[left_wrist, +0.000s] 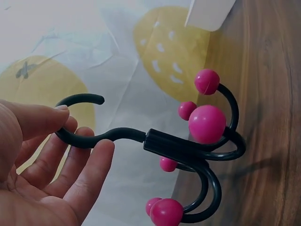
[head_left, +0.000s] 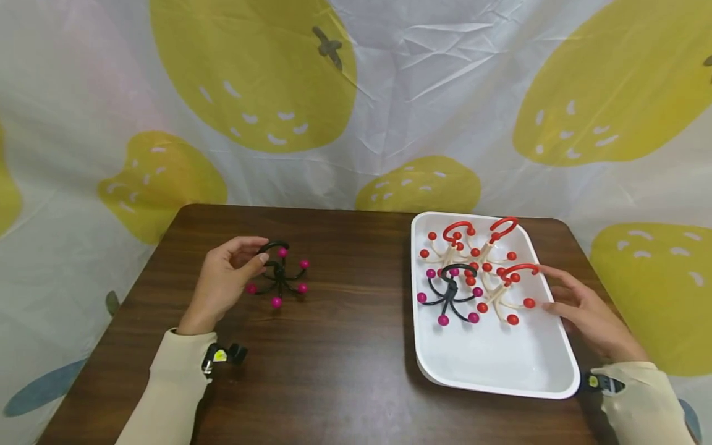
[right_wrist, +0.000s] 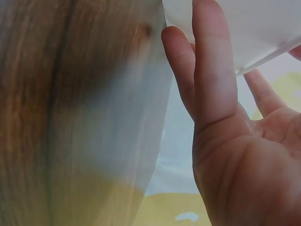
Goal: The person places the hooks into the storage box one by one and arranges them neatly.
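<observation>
My left hand (head_left: 219,281) pinches the hooked handle of a black claw massager (left_wrist: 174,146) with pink ball tips. Its legs point down at the left part of the table; whether the balls touch the wood I cannot tell. At the right, a white tray (head_left: 495,361) holds another black massager (head_left: 451,290) with pink balls and three beige massagers (head_left: 489,250) with red balls and red hooks, crowded in its far half. Against the tray's right side rests my right hand (head_left: 592,318), fingers extended; the right wrist view shows them along the tray's outer wall.
A dark brown wooden table (head_left: 334,358) lies under everything. Behind it hangs a pale curtain (head_left: 384,93) printed with yellow fruit. The tray's near half shows bare white floor.
</observation>
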Available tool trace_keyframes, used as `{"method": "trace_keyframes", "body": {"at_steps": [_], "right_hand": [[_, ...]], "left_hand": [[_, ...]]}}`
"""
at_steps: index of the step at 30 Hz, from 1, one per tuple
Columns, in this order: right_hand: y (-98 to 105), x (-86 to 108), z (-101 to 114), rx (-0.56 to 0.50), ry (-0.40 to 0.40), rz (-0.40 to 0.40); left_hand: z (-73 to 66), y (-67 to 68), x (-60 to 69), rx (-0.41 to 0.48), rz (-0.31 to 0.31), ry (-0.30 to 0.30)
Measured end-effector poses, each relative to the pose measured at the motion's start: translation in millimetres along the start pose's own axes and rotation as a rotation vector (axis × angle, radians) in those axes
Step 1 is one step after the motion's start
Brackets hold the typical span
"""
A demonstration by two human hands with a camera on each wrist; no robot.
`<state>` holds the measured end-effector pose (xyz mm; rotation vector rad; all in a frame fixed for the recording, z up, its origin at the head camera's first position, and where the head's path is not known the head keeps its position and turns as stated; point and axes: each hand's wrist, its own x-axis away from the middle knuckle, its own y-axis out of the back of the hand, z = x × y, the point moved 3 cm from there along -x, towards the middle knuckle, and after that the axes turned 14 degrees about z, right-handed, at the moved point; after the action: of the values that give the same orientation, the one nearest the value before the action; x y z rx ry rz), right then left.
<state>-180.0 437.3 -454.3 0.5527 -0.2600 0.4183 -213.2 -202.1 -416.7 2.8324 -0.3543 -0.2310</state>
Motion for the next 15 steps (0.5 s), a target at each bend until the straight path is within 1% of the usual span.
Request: {"method": "trace_keyframes", "body": {"at_steps": [6,15], "right_hand": [[0,4.1,4,-0.022,0.021,0.016],[-1,8.0,4,-0.005,-0.015,0.020]], "left_hand": [[-9.7,-2.1,2.9,-0.015,0.019,-0.032],[-29.1,-9.4,6.1,-0.048,0.041,-0.068]]}}
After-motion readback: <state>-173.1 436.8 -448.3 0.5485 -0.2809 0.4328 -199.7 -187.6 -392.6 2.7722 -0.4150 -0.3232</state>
